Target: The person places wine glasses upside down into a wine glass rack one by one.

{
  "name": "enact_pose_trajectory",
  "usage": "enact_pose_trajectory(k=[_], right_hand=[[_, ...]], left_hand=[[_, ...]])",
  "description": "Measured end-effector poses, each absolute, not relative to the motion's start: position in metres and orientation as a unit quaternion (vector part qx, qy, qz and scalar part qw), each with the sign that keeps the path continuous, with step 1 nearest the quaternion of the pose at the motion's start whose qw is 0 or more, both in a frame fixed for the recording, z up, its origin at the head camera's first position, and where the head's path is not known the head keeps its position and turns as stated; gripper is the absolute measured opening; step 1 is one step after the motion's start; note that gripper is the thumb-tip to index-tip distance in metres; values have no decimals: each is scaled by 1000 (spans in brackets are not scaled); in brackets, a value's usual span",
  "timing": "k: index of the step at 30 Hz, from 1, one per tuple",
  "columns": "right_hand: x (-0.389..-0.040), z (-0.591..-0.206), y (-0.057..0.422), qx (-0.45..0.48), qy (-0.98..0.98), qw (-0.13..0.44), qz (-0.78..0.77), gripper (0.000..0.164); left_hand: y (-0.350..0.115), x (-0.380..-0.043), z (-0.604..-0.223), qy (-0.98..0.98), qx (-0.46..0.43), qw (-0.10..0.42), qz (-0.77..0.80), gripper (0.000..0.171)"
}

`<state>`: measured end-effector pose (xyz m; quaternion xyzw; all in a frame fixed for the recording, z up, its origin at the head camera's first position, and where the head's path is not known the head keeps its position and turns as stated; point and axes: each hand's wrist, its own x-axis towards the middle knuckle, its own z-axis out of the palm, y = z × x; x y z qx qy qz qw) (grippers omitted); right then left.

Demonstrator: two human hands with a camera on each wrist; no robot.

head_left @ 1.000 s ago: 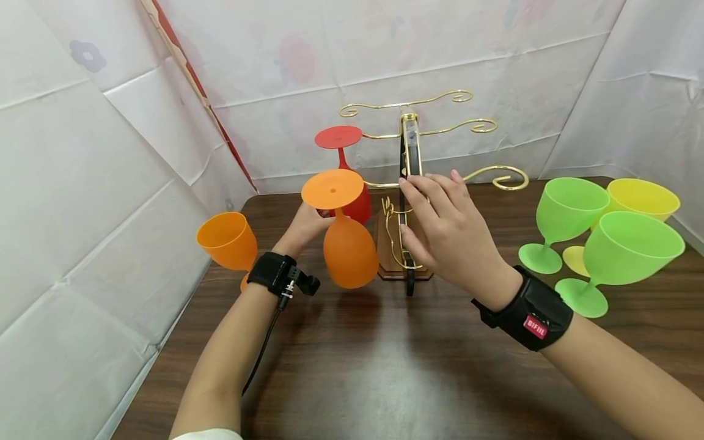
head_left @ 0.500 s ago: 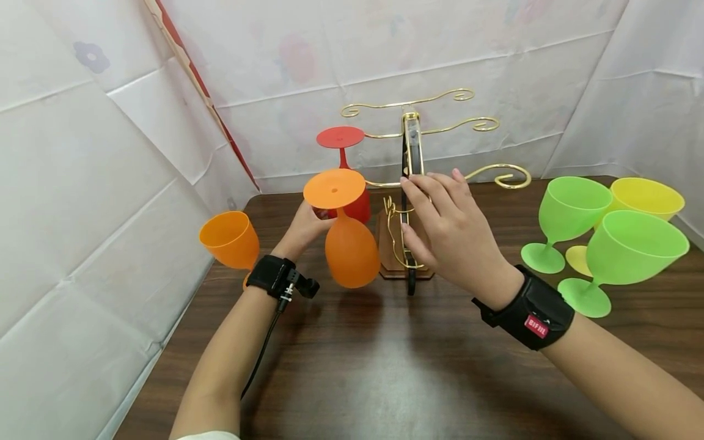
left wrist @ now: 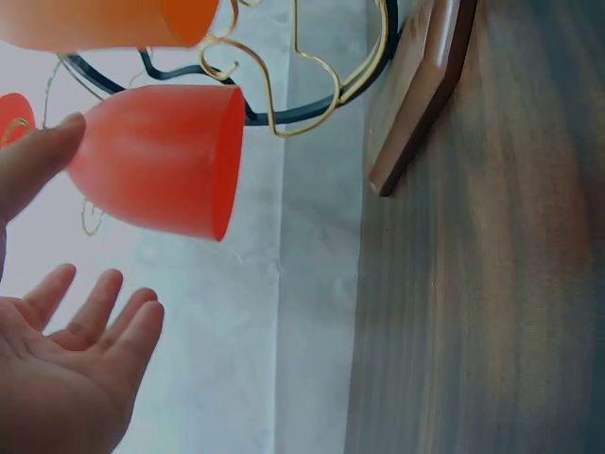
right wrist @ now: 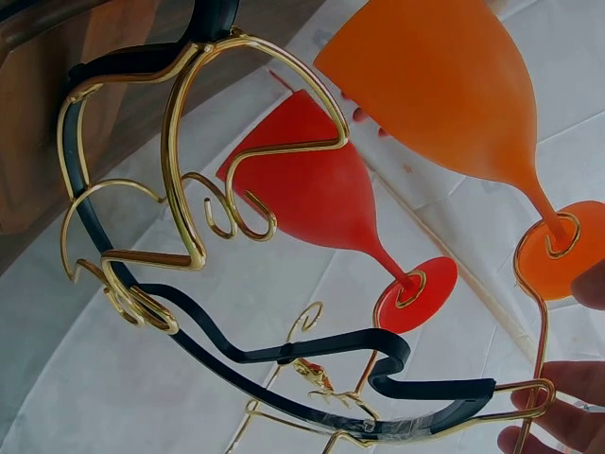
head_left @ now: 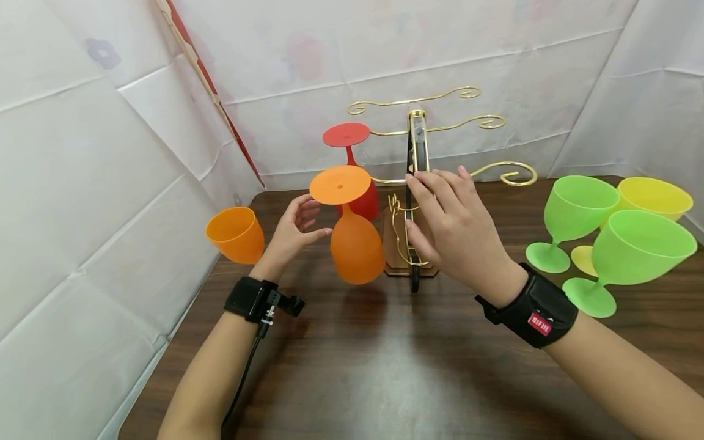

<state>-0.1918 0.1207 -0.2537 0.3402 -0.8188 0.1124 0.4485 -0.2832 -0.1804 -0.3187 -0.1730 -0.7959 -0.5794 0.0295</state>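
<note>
My left hand [head_left: 288, 235] has its fingers spread, apart from the upside-down red goblet [head_left: 363, 198]; the left wrist view shows a gap between that palm and the red cup [left wrist: 156, 156]. Nearer me, an orange goblet [head_left: 357, 247] also hangs inverted. In the right wrist view, gold loops catch both stems just below the feet. My right hand [head_left: 456, 223] lies against the front of the gold-and-black glass rack [head_left: 420, 143], fingers extended and gently bent. Its fingertips [right wrist: 572, 407] are at the gold wire, the thumb apart from it.
A second orange goblet [head_left: 236, 232] stands upright at the left, partly behind my left forearm. Two green goblets, one behind [head_left: 574, 211] and one in front [head_left: 632, 250], stand at right with a yellow goblet [head_left: 654, 195]. Curled gold arms [head_left: 511, 174] stick out from the rack's right side.
My left hand has let go of the red goblet and drawn back toward me and left, its fingers opening. The red goblet stays hanging. My right hand keeps its place at the rack.
</note>
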Motion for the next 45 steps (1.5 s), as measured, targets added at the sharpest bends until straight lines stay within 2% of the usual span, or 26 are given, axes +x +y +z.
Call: enact_pose_trajectory(k=[10, 18, 30, 36, 45], right_hand=[[-194, -255, 122, 340, -820, 446, 115, 50], [-195, -254, 121, 344, -816, 450, 121, 50], [-195, -254, 121, 348, -809, 455, 132, 49], [-194, -253, 122, 345, -813, 452, 130, 50], [-193, -253, 121, 346, -812, 453, 129, 50]], left_hand=[[-183, -241, -303, -801, -160, 29, -576, 68], [-206, -217, -333, -809, -148, 37, -568, 68], [-249, -163, -352, -829, -113, 61, -544, 67], [-268, -159, -356, -832, -94, 91, -538, 63], [-307, -170, -368, -832, -27, 135, -538, 59]])
